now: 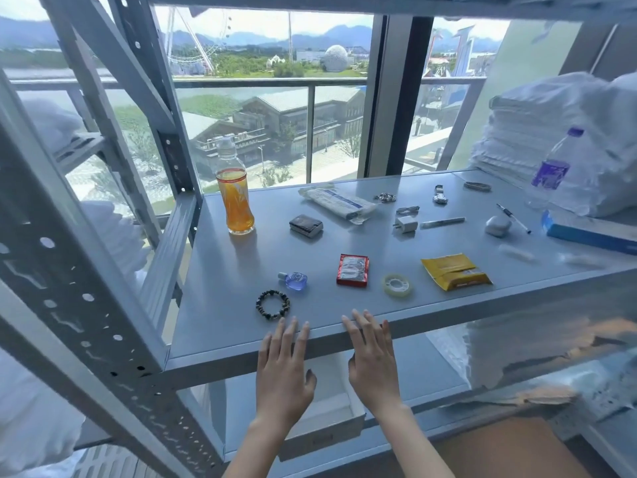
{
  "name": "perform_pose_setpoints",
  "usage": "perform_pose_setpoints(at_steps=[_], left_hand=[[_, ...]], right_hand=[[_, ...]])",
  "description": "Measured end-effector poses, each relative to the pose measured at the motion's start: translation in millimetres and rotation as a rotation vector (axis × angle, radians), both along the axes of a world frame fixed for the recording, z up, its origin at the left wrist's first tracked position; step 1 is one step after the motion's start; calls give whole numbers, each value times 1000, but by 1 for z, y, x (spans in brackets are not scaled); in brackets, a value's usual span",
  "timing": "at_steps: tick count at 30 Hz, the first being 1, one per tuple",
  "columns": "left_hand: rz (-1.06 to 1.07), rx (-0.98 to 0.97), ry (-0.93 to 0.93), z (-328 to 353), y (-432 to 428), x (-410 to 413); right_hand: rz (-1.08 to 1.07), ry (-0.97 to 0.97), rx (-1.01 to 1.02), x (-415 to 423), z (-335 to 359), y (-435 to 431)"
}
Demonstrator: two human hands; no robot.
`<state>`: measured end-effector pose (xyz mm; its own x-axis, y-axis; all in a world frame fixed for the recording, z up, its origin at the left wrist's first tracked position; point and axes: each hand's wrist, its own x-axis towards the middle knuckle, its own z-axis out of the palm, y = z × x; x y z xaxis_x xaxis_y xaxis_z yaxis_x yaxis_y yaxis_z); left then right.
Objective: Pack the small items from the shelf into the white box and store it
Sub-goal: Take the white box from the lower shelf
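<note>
- standing at the shelf's (220,343) back left corner, an orange drink bottle (236,201).
- bead bracelet (272,304) and small blue bottle (294,280) lie near the front edge.
- left hand (284,367): fingers straight, tips on the shelf edge, holding nothing.
- white box (324,438) sits on the lower shelf, under both hands.
- right hand (372,360): flat on the edge, empty.
- red packet (352,270), tape roll (397,285) and yellow packet (455,271) lie beyond it.

A bare strip of shelf (213,305) runs along the front edge, between the bead bracelet (272,304) and the tape roll (397,285). The orange drink bottle (235,198) stands tall and alone at back left; a clear bottle (553,170) and piled white bags (544,108) block the right end
</note>
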<state>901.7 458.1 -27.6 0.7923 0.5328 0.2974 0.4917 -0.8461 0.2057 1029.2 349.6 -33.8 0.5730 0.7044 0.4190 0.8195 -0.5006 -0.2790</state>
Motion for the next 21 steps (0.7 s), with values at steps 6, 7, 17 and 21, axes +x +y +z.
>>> perform_pose_setpoints(at_steps=[6,7,17,21], left_hand=[[85,17,-231,-3,8,14],[126,0,-288,0,14,17],[329,-126,96,33,61,97],[285,-83,157,34,48,137]], right_hand=[[112,-79,97,24,2,-10],[95,-94,130,34,7,-13],[-223,130,-328,168,49,-31],[-190,142,-390,192,46,-29]])
